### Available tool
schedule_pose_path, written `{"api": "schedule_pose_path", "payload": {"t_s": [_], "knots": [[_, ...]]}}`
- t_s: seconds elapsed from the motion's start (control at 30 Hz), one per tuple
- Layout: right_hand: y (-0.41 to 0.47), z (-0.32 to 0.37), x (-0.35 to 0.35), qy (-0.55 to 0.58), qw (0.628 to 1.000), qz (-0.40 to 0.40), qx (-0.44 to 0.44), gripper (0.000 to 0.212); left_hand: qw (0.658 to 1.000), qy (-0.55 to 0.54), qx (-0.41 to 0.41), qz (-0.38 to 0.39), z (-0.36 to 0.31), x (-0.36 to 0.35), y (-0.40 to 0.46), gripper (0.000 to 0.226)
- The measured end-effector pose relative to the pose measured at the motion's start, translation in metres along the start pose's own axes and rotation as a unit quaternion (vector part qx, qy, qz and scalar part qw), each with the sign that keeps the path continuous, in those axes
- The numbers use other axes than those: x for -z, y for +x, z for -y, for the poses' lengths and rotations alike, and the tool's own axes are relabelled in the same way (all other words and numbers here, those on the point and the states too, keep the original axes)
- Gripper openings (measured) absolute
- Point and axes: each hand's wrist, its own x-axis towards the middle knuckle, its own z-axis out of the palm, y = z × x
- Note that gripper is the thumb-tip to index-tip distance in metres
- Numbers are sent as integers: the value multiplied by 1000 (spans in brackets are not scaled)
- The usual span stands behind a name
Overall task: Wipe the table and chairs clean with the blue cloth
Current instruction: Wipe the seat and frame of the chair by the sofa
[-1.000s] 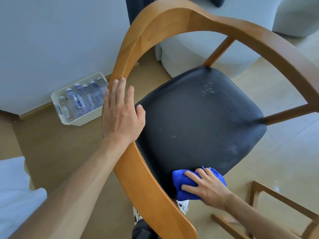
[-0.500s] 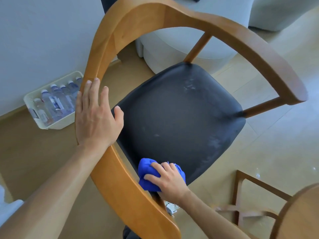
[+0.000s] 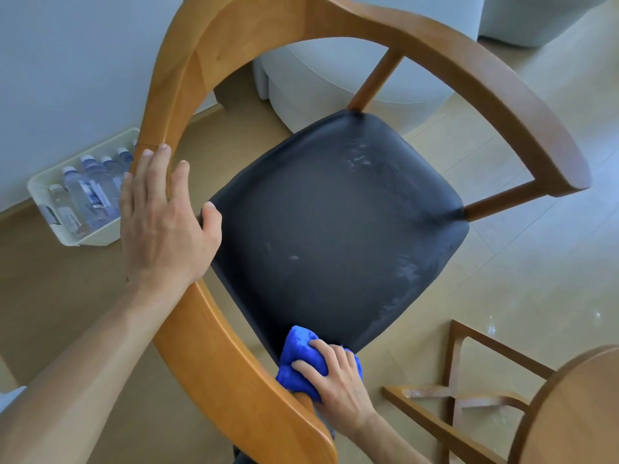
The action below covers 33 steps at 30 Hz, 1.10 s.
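Right hand (image 3: 338, 386) is curled round the blue cloth (image 3: 299, 360), fingers bent over the top of it, & pushes it on the near corner of the chair's dark seat (image 3: 338, 229). Cloth is all bunched up in a ball. It sits right at the seat's edge, just beside the near end of the wooden arm rail (image 3: 234, 363). Part of the cloth hides under the fingers.

Left hand (image 3: 160, 222) lies flat on the rail at the left side of the chair (image 3: 435, 51). Fingers are straight, pointing up along the wood. Thumb sticks out to the seat side & its tip is at the seat's left corner. It holds nothing, just rests on the wood.

Seat is black w/ pale dusty smears near the far corner & along the right edge. Rail curves round the back like a big hoop, w/ thin wooden posts going down to the seat.

On the floor at left, by the wall, is a white bin (image 3: 43, 195) w/ water bottles (image 3: 87, 192) lying in it. A round wooden table (image 3: 582, 413) shows at bottom right, w/ a wooden frame (image 3: 455, 373) near it on the floor. Pale soft seats (image 3: 335, 78) are behind the chair.
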Motion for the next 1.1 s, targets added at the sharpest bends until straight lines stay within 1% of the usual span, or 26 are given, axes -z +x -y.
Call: {"api": "schedule_pose_path", "payload": {"t_s": [0.13,0.2,0.27,0.4,0.47,0.53,0.6,0.63,0.67,0.73,0.8,0.87,0.93,1.0,1.1], "knots": [[-6,-13,-10,-67,997,12,44,65,1000,5,-8,-3,0,-1,0,59],[-9,-18,-18,-97,994,12,39,72,1000,8,-10,-5,1,-2,-1,59],[-11,-18,-25,-110,994,-16,16,75,1000,10,-14,-6,2,-3,-1,59],[-22,-29,-21,-115,988,-100,-5,67,1000,12,-17,-3,5,-4,-1,56],[-29,-50,-4,-113,983,-133,-56,68,1000,15,-15,-8,4,-4,-2,56],[-30,-73,19,-85,971,-157,-161,68,1000,10,-12,-11,2,-4,-2,56],[-20,-80,32,-29,945,-196,-260,69,1000,10,-10,-14,1,-5,-1,57],[-11,-72,32,-4,935,-216,-281,70,1000,10,-10,-14,2,-5,-1,58],[-3,-59,28,11,934,-229,-275,71,1000,10,-9,-12,2,-5,-1,58],[4,-31,12,12,955,-213,-207,68,1000,10,-8,-7,3,-4,-1,57],[-3,-13,-1,10,982,-148,-112,65,1000,10,-10,-4,3,-4,-1,57],[-11,-8,-5,18,998,-57,-35,67,1000,9,-11,-7,3,-3,0,58],[-14,-6,-3,18,1000,12,-7,71,1000,10,-12,-6,3,-4,-1,58],[-9,-6,1,3,999,37,8,71,1000,13,-8,-5,3,-3,-1,58],[-2,-11,7,-54,996,60,33,74,1000,14,-9,-1,1,-4,-1,58]]}}
